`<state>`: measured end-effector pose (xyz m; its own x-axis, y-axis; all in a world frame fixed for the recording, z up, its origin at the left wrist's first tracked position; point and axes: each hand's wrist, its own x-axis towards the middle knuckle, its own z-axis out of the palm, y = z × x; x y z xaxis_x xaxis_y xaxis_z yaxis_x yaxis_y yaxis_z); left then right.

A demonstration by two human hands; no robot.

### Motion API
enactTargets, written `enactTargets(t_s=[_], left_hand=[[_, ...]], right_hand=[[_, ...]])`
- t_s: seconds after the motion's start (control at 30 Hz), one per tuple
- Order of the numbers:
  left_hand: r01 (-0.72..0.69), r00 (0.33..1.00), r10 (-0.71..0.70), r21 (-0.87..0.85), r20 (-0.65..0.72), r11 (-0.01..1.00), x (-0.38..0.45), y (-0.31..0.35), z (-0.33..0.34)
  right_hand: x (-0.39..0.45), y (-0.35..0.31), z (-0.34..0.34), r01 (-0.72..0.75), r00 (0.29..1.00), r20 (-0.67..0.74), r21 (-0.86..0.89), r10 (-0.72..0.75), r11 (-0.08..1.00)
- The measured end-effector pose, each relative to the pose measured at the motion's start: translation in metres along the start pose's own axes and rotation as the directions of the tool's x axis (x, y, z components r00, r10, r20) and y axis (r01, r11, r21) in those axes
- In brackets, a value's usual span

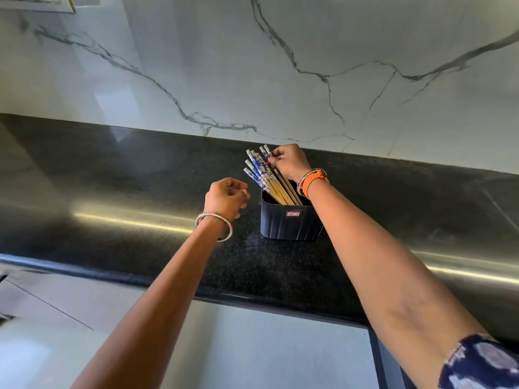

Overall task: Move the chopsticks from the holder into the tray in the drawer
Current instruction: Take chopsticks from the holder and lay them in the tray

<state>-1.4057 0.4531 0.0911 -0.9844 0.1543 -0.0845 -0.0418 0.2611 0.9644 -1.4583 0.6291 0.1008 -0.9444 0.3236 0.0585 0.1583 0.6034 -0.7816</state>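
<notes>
My right hand (289, 161) is curled over the tops of the chopsticks (265, 175), fingertips pinched on 1 or 2 of the rightmost sticks near their blue-patterned ends; I cannot tell exactly how many I have. I take them high because the lower ends sit deep in the holder (290, 220). My left hand (226, 197) hovers just left of the bundle, loosely curled and holding nothing, placed, I judge, to steady the holder or gather the sticks as they rise. The chopsticks all stand in the black holder, fanned and leaning to the left, away from my right hand. The holder rests on the dark bench (126, 178) near the marble wall (252, 66). The drawer and tray are not in sight, so the transfer has not yet begun.
</notes>
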Motion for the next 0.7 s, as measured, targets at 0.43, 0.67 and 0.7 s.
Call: enactTargets(t_s=[0.43, 0.67, 0.7], left_hand=[[0.002, 0.998, -0.001, -0.011, 0.061, 1.0, -0.079, 0.026, -0.025], [0.195, 0.974, -0.19, -0.029, 0.123, 0.98, -0.197, -0.074, -0.048], [0.245, 0.962, -0.241, -0.013, 0.129, 0.97, -0.217, -0.096, -0.053]], right_hand=[[-0.143, -0.083, -0.074, 0.404, 0.811, -0.585, 0.561, 0.001, 0.722], [-0.315, 0.003, -0.033, 0.103, 0.895, -0.278, 0.889, 0.348, 0.446], [-0.341, 0.02, -0.02, 0.034, 0.88, -0.238, 0.894, 0.412, 0.446]])
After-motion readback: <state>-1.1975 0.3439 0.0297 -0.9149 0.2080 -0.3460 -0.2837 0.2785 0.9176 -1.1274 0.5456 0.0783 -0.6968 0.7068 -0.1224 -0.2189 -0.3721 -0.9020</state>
